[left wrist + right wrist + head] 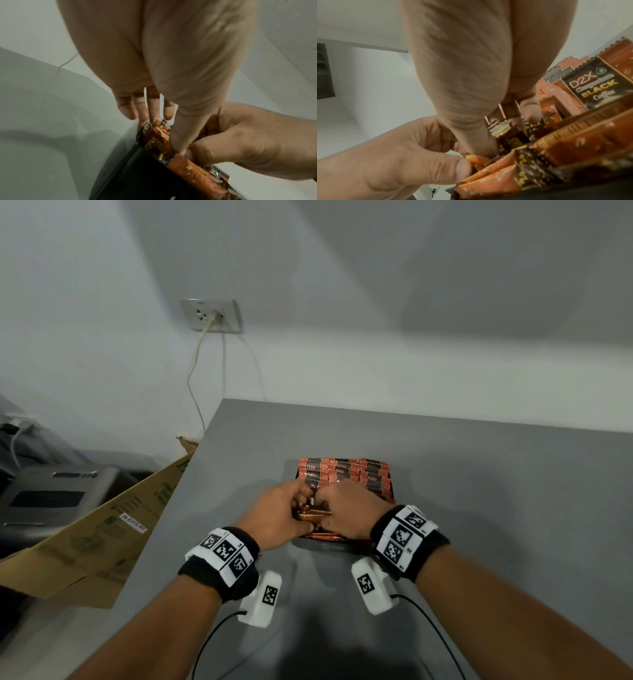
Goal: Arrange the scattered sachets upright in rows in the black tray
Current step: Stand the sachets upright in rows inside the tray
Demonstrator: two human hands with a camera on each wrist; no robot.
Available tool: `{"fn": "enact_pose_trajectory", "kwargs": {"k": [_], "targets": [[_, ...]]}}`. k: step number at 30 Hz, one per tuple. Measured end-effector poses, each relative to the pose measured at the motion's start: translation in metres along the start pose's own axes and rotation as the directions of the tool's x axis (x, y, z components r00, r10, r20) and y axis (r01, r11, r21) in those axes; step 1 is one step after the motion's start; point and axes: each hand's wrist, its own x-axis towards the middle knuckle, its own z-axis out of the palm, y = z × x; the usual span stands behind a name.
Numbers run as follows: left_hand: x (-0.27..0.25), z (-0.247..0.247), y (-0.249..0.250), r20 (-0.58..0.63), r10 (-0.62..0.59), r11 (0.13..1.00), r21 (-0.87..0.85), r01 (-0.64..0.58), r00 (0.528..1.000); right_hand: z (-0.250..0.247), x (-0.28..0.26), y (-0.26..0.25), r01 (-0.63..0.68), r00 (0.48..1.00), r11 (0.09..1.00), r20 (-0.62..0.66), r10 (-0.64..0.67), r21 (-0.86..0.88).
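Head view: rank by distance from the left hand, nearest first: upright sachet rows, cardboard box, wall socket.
From the left hand:
1. Upright sachet rows, just beyond the fingers, in the far part of the black tray.
2. Cardboard box, off the table's left edge.
3. Wall socket, high on the back wall.

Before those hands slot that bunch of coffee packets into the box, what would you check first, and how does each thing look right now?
1. Left hand grips the held sachets: ok, thumb and fingers pinch them in the left wrist view.
2. Right hand also grips the bunch: ok.
3. Back rows stand upright in the black tray: ok.
4. Near end of the tray tidy: not ok, several loose sachets lie flat there.
5. Free slot for the bunch: cannot tell, the hands hide it.
6. Grey table around the tray free of stray sachets: ok where visible.
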Motion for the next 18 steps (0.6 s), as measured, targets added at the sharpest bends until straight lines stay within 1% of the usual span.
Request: {"fn": "enact_pose_trajectory", "kwargs": {"k": [2,6,11,15,18], "targets": [[-0.001,0.002,-0.001,-0.025,0.003,0.999,0.044,-0.002,1.0,0.002,0.002,0.0,0.0,1.0,1.0,0.012,0.0,-0.018],[0.001,0.004,-0.007,-0.046,-0.017,0.999,0.033,0.019,0.999,0.004,0.004,0.001,0.001,1.0,0.999,0.006,-0.001,-0.039],[0.004,0.007,-0.013,-0.075,-0.02,1.0,-0.011,0.019,0.997,0.001,0.001,0.006,-0.007,0.998,1.0,-0.065,0.007,-0.008],[0.005,0.007,-0.018,-0.072,-0.018,0.999,-0.035,0.015,0.997,-0.015,-0.012,0.006,-0.026,0.991,0.989,-0.127,0.045,0.144],[0.005,0.006,-0.018,-0.071,-0.024,0.999,-0.038,0.021,0.997,-0.031,-0.023,0.006,-0.064,0.97,0.943,-0.203,0.136,0.325]]}}
